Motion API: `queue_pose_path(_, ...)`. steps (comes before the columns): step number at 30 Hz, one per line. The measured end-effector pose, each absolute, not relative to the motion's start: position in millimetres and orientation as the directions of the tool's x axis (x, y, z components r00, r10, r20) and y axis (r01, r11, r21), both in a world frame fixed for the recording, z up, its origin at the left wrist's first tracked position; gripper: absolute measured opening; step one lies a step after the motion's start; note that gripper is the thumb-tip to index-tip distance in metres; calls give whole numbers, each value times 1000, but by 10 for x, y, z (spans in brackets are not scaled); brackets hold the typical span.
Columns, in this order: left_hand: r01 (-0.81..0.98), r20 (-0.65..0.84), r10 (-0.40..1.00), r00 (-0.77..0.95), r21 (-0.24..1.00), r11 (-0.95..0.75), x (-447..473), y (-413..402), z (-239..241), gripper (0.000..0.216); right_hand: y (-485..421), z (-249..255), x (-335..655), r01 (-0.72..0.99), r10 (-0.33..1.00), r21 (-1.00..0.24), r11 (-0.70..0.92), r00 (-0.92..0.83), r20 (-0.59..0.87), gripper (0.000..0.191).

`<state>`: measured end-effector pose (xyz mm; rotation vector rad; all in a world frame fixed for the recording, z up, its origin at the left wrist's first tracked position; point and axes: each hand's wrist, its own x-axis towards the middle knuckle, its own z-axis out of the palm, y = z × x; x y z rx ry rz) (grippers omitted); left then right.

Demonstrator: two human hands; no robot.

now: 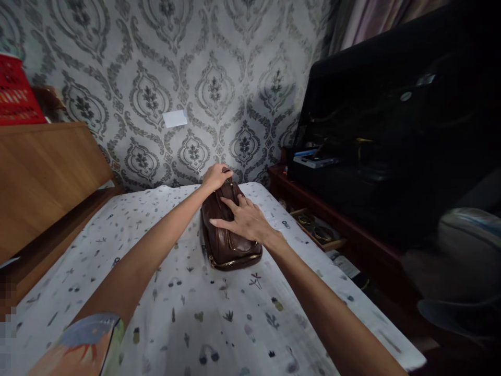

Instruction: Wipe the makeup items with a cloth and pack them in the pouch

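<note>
A brown leather bag (213, 237) with a gold zipper along its near edge lies on a white printed sheet (188, 308). My left hand (215, 177) is closed at the bag's far end, fingers round what looks like its short handle. Flat on top of the bag rests my right hand (247, 218), its fingers spread and thumb stretched to the left. Part of the bag's upper face is hidden under that hand.
A wooden panel (47, 177) stands at the left with a red plastic basket (18, 94) on it. To the right are a large black television (376, 141), a dark red cabinet (332, 209) and a pulled-out drawer (334, 244). Patterned wallpaper (219, 78) covers the wall behind.
</note>
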<state>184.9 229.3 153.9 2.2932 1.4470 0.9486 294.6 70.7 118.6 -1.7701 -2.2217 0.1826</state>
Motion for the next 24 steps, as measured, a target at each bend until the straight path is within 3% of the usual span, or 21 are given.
queue_pose_path(4, 712, 369, 890, 267, 547, -440, 1795, 2242, 1513, 19, 701, 1188, 2945, 932, 976, -299, 206, -172, 137, 99)
queue_pose_path(10, 791, 377, 898, 227, 467, -396, 1682, 1881, 1352, 58, 699, 1168, 2912, 935, 978, -306, 178, -134, 161, 109)
queue_pose_path(15, 875, 317, 921, 224, 351, -334, 1733, 1681, 1271, 62, 671, 1199, 2922, 939, 985, -309, 155, -124, 117, 102)
queue_pose_path(24, 872, 311, 922, 229, 357, -336, 1675, 1735, 1298, 55, 639, 1244, 2910, 940, 995, -330, 92, -75, 64, 102)
